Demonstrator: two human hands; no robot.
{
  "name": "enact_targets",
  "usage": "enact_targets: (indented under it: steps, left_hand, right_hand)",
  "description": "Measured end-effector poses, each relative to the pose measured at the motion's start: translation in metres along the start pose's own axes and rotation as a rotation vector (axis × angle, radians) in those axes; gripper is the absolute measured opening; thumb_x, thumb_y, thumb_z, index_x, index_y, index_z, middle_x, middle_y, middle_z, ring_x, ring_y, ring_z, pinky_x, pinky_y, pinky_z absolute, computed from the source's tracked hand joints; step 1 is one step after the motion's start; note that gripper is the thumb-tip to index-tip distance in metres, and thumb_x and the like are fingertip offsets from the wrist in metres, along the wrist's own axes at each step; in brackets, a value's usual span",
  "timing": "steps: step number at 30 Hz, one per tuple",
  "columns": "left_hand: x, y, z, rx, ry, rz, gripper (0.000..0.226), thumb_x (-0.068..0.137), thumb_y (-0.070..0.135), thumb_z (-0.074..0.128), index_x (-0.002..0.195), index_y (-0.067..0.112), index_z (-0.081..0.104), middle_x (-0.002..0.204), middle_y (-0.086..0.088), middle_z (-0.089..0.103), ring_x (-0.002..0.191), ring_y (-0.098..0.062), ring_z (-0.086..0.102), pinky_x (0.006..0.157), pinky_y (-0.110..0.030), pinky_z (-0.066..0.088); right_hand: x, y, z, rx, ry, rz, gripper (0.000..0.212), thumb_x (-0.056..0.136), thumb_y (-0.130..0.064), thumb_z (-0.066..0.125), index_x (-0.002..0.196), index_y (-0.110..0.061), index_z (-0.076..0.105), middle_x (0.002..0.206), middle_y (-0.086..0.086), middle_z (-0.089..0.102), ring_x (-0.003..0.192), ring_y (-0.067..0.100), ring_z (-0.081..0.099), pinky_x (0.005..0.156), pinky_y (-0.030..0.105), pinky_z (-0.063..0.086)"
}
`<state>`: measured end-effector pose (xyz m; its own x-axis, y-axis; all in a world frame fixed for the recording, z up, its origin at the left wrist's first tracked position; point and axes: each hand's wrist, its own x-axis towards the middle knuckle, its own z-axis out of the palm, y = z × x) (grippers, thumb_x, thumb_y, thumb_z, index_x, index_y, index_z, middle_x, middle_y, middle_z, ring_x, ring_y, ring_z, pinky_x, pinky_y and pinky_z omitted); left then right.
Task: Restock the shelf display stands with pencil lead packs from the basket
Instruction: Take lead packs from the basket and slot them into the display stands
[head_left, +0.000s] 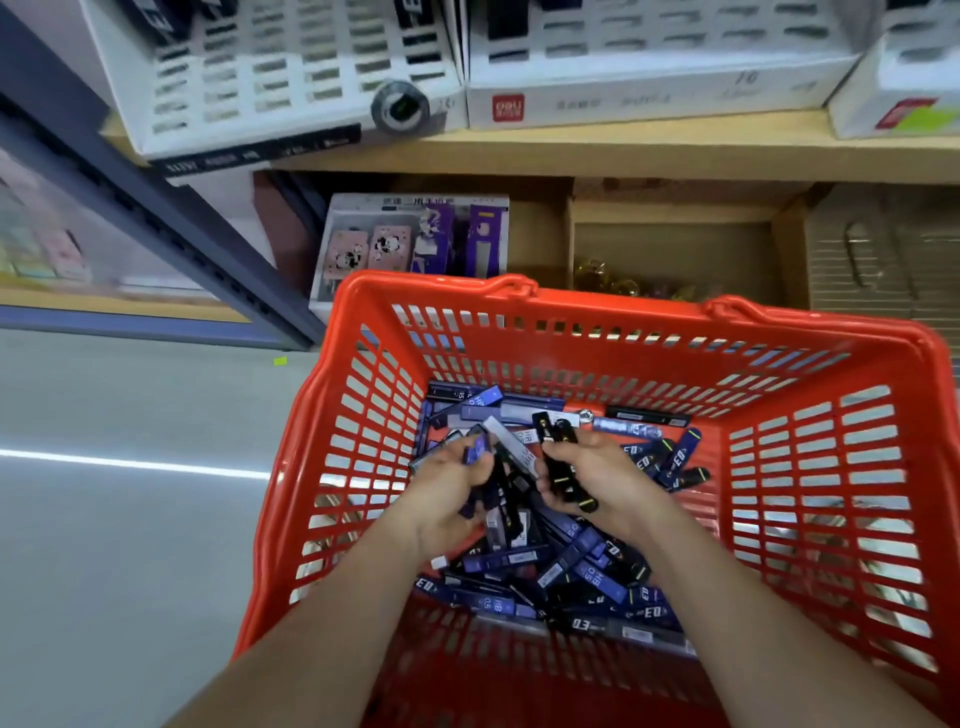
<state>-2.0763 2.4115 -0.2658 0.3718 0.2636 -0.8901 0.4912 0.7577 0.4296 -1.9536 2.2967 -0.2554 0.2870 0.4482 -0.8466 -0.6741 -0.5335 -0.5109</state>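
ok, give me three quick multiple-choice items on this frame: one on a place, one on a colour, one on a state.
1. Where are the left hand and right hand?
A. On the shelf
B. Inside the basket
C. On the floor

2. What colour is the basket?
A. Blue
B. Green
C. Red

3. What is the right hand doing?
A. Hanging empty
B. Resting on the basket rim
C. Gripping black packs

Answers:
1 B, both hands are down among the pencil lead packs, between the basket walls.
2 C, its lattice walls and rim are red.
3 C, its fingers curl round black packs.
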Motion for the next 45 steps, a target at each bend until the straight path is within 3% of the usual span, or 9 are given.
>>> enact_targets:
  steps: [4,8,13,18,20,28,31,36,45]
  left_hand:
    - [-0.025,0.025,0.029,-0.130,0.028,0.143,0.015,0.099,0.009,0.047,0.106,0.014,0.060,0.094,-0.008,0.068,0.079,-0.020,0.061,0.061,-0.028,0.046]
    - [-0.053,0.047,0.046,-0.076,0.062,0.361,0.021,0.099,0.016,0.049,0.118,0.016,0.056,0.107,-0.012,0.069,0.093,-0.026,0.068,0.077,-0.040,0.056]
    - [-0.103,0.080,0.067,0.035,0.099,0.572,0.021,0.101,0.028,0.042,0.111,0.020,0.059,0.100,-0.014,0.070,0.074,-0.025,0.063,0.047,-0.028,0.047]
    - [-0.156,0.115,0.085,0.182,0.145,0.773,0.027,0.100,0.034,0.041,0.107,0.021,0.064,0.105,-0.009,0.069,0.093,-0.027,0.065,0.074,-0.039,0.053]
    - [-0.179,0.129,0.090,0.192,0.096,0.821,0.030,0.100,0.034,0.042,0.095,0.021,0.068,0.096,-0.006,0.070,0.086,-0.022,0.064,0.071,-0.036,0.049]
    - [-0.265,0.197,0.071,0.283,-0.243,0.877,0.023,0.098,0.013,0.047,0.102,0.016,0.069,0.088,-0.006,0.074,0.077,-0.015,0.069,0.068,-0.027,0.056]
    - [-0.277,0.207,0.052,0.358,-0.158,0.950,0.017,0.091,0.009,0.060,0.103,0.013,0.071,0.095,-0.015,0.074,0.090,-0.030,0.067,0.087,-0.043,0.053]
    - [-0.275,0.210,0.043,0.179,-0.004,1.060,0.012,0.085,0.005,0.067,0.096,0.004,0.071,0.080,-0.008,0.074,0.076,-0.021,0.071,0.070,-0.030,0.059]
    - [-0.280,0.221,0.041,0.172,-0.113,0.980,0.019,0.083,-0.003,0.063,0.098,0.007,0.070,0.086,-0.013,0.069,0.077,-0.019,0.068,0.071,-0.026,0.058]
  right_hand:
    - [-0.033,-0.015,0.020,0.084,-0.085,-0.036,0.014,0.094,-0.030,0.065,0.099,-0.018,0.062,0.083,0.008,0.071,0.073,0.020,0.064,0.071,0.035,0.055]
    - [-0.058,-0.034,0.036,0.141,-0.157,-0.217,0.023,0.092,-0.029,0.065,0.109,-0.014,0.062,0.077,0.002,0.069,0.063,0.017,0.060,0.054,0.026,0.051]
    - [-0.099,-0.072,0.042,0.173,-0.189,-0.377,0.015,0.095,-0.015,0.060,0.109,-0.012,0.063,0.072,0.002,0.069,0.057,0.014,0.060,0.040,0.018,0.036]
    - [-0.147,-0.104,0.056,0.170,-0.195,-0.475,0.006,0.094,-0.011,0.060,0.096,-0.014,0.064,0.065,-0.001,0.063,0.049,0.007,0.054,0.036,0.017,0.029]
    - [-0.165,-0.117,0.062,0.230,-0.213,-0.504,0.007,0.093,-0.008,0.059,0.094,-0.013,0.064,0.066,0.001,0.061,0.050,0.007,0.051,0.035,0.016,0.025]
    - [-0.218,-0.175,0.066,0.156,-0.301,-0.617,0.005,0.088,-0.008,0.067,0.090,-0.011,0.063,0.070,0.007,0.061,0.049,0.010,0.047,0.033,0.015,0.022]
    - [-0.225,-0.188,0.068,0.014,-0.319,-0.646,0.024,0.080,-0.019,0.074,0.103,-0.012,0.066,0.084,0.010,0.062,0.058,0.013,0.050,0.037,0.017,0.026]
    - [-0.235,-0.196,0.062,-0.104,-0.390,-0.585,0.020,0.087,-0.020,0.069,0.106,-0.014,0.066,0.106,0.010,0.074,0.080,0.023,0.073,0.042,0.016,0.038]
    - [-0.218,-0.194,0.060,0.240,-0.400,-0.576,0.021,0.070,-0.013,0.070,0.089,-0.010,0.061,0.084,0.017,0.072,0.055,0.011,0.058,0.038,0.012,0.031]
